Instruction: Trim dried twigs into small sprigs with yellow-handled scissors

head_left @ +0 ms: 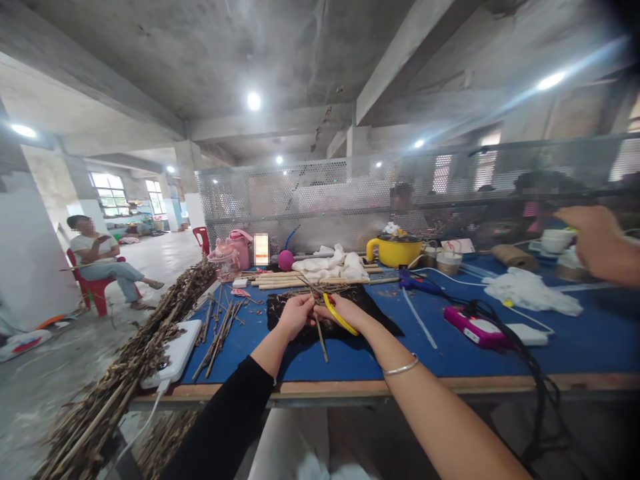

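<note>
My left hand point(295, 315) is closed round a thin brown stick point(320, 337) that slants down over the blue table point(350, 357). My right hand point(345, 310) grips yellow-handled scissors point(339, 315) right beside it, the blades meeting the stick near my left fingers. Both hands hover above a black cloth point(373, 297) strewn with twig scraps. A silver bangle point(400, 367) sits on my right wrist; my left arm wears a black sleeve.
A long bundle of dry stalks point(150, 340) leans off the table's left end over a white device point(175, 350). Cut sticks point(220, 330), a pink tool point(475, 327), a blue glue gun point(417, 283), a yellow pot point(395, 250) and white cloths point(530, 293) lie around. Another person's hand point(597, 243) reaches in at right. A person sits on a red chair point(95, 290) far left.
</note>
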Demonstrator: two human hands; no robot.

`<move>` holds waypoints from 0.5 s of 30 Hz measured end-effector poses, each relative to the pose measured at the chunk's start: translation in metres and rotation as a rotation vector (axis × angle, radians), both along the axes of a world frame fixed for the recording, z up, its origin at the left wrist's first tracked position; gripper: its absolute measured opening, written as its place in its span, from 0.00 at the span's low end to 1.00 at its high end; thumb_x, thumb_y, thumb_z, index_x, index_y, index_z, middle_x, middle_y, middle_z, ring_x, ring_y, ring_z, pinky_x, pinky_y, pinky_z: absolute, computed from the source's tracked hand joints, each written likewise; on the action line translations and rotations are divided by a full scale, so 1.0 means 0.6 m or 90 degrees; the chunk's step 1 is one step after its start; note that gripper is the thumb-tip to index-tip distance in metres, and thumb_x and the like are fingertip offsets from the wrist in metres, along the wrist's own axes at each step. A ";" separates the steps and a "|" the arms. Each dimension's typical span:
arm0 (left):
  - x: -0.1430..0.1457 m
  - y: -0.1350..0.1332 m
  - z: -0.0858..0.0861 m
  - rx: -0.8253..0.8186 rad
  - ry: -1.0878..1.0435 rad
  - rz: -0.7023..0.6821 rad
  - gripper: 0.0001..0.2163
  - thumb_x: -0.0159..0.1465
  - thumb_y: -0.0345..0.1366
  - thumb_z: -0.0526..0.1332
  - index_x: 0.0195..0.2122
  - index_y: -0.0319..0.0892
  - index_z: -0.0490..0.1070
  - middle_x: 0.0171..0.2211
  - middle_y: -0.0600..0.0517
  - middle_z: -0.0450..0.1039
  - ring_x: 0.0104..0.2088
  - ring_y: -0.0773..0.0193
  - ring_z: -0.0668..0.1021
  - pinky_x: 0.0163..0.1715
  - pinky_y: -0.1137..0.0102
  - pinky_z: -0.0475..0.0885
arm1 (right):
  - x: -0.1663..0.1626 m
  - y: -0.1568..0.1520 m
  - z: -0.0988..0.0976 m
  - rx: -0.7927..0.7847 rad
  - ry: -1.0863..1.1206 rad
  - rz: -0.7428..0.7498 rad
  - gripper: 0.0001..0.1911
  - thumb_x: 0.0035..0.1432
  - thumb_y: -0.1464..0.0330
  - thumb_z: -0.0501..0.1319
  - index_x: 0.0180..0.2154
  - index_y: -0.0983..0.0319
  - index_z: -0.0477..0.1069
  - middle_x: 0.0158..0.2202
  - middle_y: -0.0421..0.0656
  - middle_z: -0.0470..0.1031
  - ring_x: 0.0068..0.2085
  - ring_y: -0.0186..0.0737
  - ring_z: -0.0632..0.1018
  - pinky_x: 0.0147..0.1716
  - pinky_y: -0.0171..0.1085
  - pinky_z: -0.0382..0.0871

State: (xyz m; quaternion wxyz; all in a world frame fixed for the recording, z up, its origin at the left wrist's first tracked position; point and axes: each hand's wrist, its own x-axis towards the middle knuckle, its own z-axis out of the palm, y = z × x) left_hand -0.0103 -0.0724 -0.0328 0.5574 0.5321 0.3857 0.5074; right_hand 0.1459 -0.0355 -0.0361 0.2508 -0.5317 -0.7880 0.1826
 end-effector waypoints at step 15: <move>0.005 -0.004 0.007 -0.028 -0.020 0.029 0.12 0.55 0.38 0.60 0.38 0.36 0.71 0.19 0.54 0.68 0.17 0.74 0.70 0.15 0.80 0.65 | -0.012 -0.008 0.003 0.029 0.021 0.008 0.28 0.46 0.47 0.56 0.39 0.63 0.68 0.36 0.47 0.74 0.35 0.41 0.74 0.32 0.34 0.63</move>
